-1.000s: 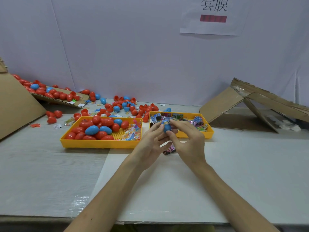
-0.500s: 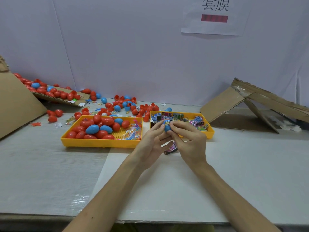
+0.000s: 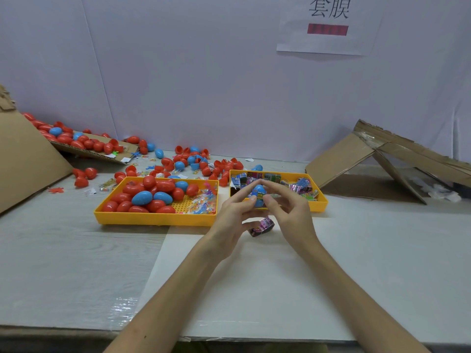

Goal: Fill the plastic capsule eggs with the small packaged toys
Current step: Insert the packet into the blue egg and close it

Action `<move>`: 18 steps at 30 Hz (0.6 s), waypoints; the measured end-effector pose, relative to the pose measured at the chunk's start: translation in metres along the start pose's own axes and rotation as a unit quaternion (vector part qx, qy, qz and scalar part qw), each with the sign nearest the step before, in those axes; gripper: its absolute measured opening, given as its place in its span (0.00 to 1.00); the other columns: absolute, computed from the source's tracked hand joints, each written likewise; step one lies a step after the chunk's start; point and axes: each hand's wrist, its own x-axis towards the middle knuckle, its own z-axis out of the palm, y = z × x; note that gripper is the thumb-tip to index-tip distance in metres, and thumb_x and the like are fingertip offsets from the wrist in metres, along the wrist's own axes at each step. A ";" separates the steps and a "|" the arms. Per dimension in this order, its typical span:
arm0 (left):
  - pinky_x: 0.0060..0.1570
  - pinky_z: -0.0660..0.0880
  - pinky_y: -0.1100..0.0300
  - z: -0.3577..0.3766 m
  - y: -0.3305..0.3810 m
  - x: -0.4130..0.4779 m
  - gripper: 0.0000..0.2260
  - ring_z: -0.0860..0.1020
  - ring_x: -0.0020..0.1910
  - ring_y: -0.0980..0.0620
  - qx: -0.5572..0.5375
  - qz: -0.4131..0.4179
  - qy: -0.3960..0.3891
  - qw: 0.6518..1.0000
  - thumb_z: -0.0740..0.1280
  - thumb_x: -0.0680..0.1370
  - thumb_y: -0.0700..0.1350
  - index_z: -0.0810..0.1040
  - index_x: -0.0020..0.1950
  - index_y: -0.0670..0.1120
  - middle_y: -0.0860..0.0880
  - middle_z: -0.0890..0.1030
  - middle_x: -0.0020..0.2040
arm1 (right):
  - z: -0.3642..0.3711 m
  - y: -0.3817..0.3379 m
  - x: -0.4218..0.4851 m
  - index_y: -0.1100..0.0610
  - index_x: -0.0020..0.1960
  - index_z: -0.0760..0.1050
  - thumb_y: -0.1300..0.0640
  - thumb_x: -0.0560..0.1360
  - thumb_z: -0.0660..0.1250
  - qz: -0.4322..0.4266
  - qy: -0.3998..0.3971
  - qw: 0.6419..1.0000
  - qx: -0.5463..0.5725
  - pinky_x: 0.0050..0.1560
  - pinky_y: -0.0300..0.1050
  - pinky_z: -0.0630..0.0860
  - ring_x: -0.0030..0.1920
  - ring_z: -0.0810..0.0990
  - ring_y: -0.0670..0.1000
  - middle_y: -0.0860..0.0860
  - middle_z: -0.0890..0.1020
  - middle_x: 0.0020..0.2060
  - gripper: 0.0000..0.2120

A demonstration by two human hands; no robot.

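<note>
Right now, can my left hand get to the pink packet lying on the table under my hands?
Probably yes. The pink packet lies just beside the left hand with nothing between. But that hand and the right hand pinch the blue egg, so it must let go first.

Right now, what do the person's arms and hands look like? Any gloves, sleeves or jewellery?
The left hand and right hand are both bare: no gloves, and no rings that show. The left forearm and right forearm are bare down to the bottom edge of the picture, with no sleeve, watch or bracelet in view.
</note>
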 end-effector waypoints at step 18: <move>0.38 0.77 0.61 0.002 -0.008 0.008 0.10 0.83 0.37 0.54 0.095 -0.012 0.138 0.986 0.58 0.86 0.50 0.75 0.58 0.47 0.47 0.86 0.40 | -0.011 0.009 0.006 0.50 0.51 0.82 0.58 0.76 0.74 0.079 0.011 0.997 0.016 0.42 0.45 0.82 0.44 0.85 0.52 0.48 0.86 0.45 0.06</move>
